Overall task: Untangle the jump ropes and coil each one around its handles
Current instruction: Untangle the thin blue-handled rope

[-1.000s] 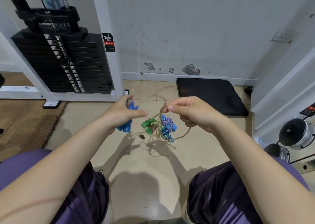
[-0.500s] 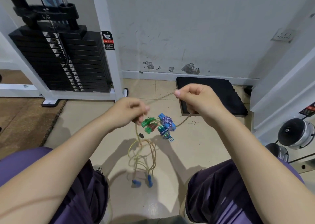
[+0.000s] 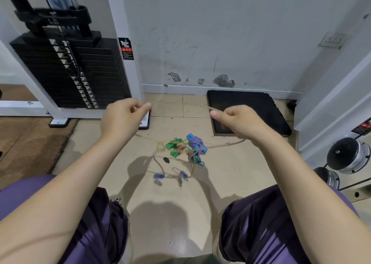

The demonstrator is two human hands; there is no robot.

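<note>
My left hand (image 3: pixel 122 117) and my right hand (image 3: pixel 239 119) each pinch a thin yellowish jump rope (image 3: pixel 180 103), stretched taut between them above the floor. The rope's slack hangs down in blurred loops, with its two blue handles (image 3: pixel 170 176) dangling low between my knees. On the floor beyond them lies a second rope coiled around blue handles (image 3: pixel 195 144), with blue-and-white cord. Beside it on the left lie green handles (image 3: pixel 173 147) of a third rope.
A black weight stack (image 3: pixel 70 71) in a white frame stands at the left. A black pad (image 3: pixel 247 111) lies by the wall on the right. Dumbbells (image 3: pixel 349 155) sit on a rack at the far right. A small dark object (image 3: pixel 166 160) lies near the ropes.
My hands have moved apart and drawn the yellowish rope straight between them. My left hand let the blue handles go; they dropped and swing low.
</note>
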